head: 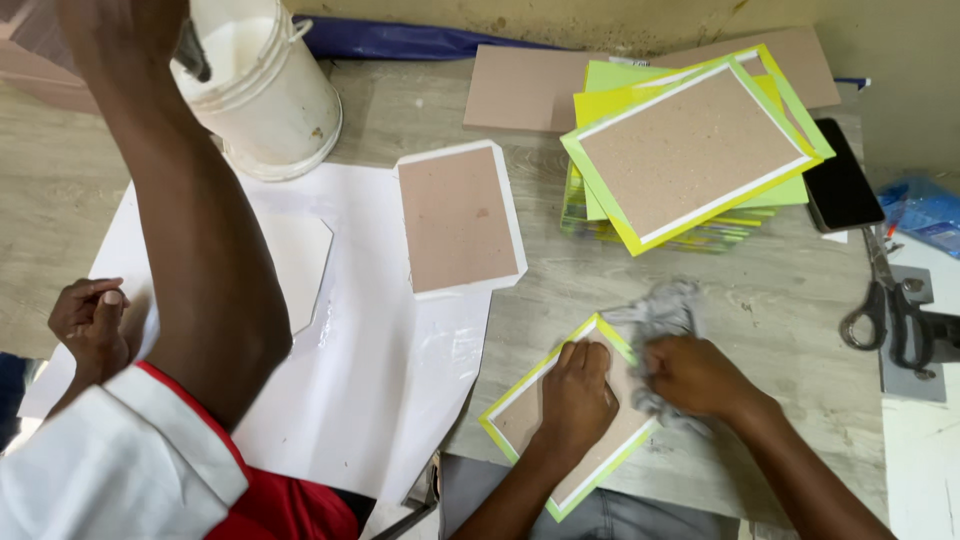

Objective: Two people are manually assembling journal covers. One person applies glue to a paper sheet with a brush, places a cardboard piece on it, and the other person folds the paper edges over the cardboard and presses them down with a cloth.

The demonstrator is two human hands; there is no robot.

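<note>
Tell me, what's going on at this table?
The person's left hand presses flat on a green-edged cardboard panel while the right hand rubs it with a grey cloth. A stack of similar panels sits behind. Beside them, a co-worker's arm reaches into a white bucket above white paper sheets.

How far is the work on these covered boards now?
Done: a stack of wrapped green boards. In hand: the left hand presses a green-edged board while the right hand rubs it with a grey cloth. Left: a white-edged board lies untouched.
</note>
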